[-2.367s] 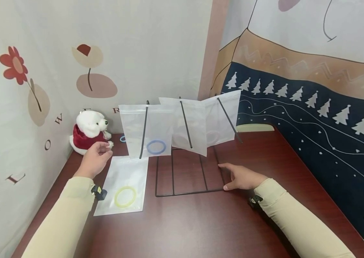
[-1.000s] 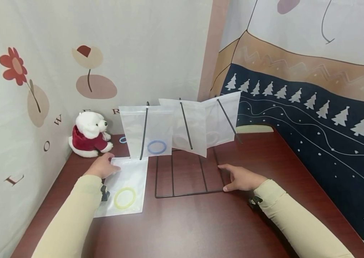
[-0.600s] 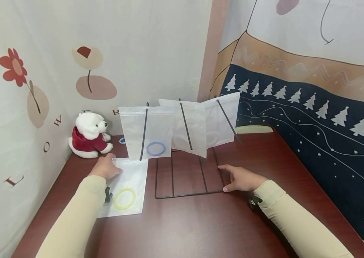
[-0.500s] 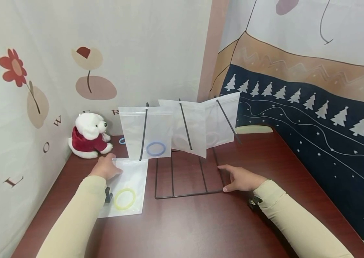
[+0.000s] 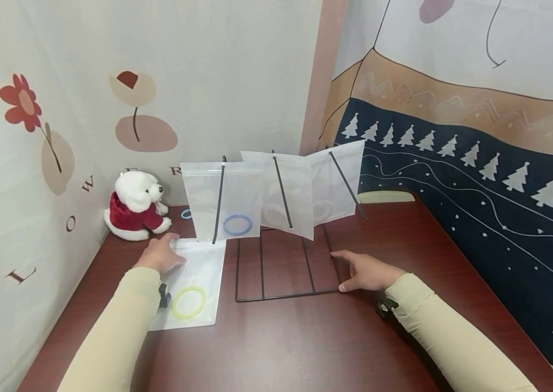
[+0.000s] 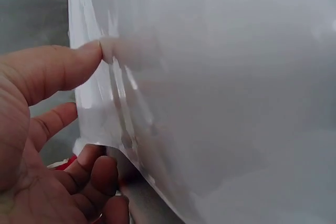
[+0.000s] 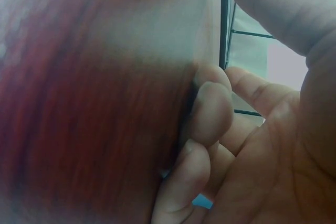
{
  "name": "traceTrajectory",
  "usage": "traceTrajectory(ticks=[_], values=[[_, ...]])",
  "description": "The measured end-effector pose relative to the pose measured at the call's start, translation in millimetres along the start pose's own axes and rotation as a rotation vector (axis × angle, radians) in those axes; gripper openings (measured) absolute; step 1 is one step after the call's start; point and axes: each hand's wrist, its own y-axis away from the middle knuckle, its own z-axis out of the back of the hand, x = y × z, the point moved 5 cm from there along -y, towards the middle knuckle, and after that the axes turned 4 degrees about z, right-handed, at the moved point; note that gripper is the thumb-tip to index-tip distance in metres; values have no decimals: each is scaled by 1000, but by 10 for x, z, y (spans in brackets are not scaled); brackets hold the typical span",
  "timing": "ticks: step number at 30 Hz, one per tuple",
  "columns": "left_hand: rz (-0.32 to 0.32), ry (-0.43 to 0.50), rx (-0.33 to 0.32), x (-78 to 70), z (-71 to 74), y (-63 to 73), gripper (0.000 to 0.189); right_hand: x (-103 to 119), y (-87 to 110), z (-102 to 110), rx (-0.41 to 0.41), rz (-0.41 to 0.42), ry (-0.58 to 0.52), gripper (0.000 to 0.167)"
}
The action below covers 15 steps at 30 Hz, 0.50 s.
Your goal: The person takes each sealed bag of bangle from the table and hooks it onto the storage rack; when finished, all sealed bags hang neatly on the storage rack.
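Note:
At the left lies a white zip bag (image 5: pixel 196 272) with a yellow ring (image 5: pixel 189 302) showing in its lower part. My left hand (image 5: pixel 159 255) is at its upper left corner; in the left wrist view the thumb (image 6: pixel 58 69) lies on the bag's near face and other fingers reach behind its edge. My right hand (image 5: pixel 371 269) holds the front right corner of a black wire rack (image 5: pixel 288 297), thumb and index finger on the bar. Three more zip bags hang on the rack's prongs: one with a blue ring (image 5: pixel 237 225), a middle bag (image 5: pixel 293 185) and a right bag (image 5: pixel 342 169).
A white plush bear (image 5: pixel 135 204) in a red coat sits behind my left hand. Close by it lies a small blue ring (image 5: pixel 186 214), partly hidden by a hanging bag. Printed curtains stand behind and to the right of the brown table (image 5: pixel 276 348).
My left hand has come down from beside the bear to the lying bag's upper left corner and taken hold there. That bag has shifted very slightly. My right hand has stayed put.

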Motion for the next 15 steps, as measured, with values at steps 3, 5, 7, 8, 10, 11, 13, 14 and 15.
traceTrajectory(ticks=[3, 5, 7, 8, 10, 11, 13, 14, 15], values=[[-13, 2, -9, 10, 10, 1, 78, -1, 1, 0, 3, -5, 1, 87], [-28, 4, -22, 16, 16, 1, 75, 1, 2, 0, 6, -6, -1, 87], [-41, 14, -33, 20, 20, 4, 73, 2, 2, -1, 5, -10, -1, 87], [-43, 25, -36, 25, 22, 5, 72, 3, 1, -2, 4, -10, -1, 87], [-43, 57, -38, 40, 26, 4, 69, 5, 1, -1, 1, -10, -1, 87], [-40, 85, -37, 48, 31, 4, 67, 5, 1, -1, -1, -10, 0, 87], [-42, 138, -40, 77, 51, -4, 63, 8, 1, -2, -1, -11, 0, 87], [-47, 162, -45, 90, 68, -5, 62, 8, 2, -2, 1, -11, -1, 87], [-51, 192, -47, 102, 85, -4, 61, 8, 2, -2, 1, -12, -1, 87]])
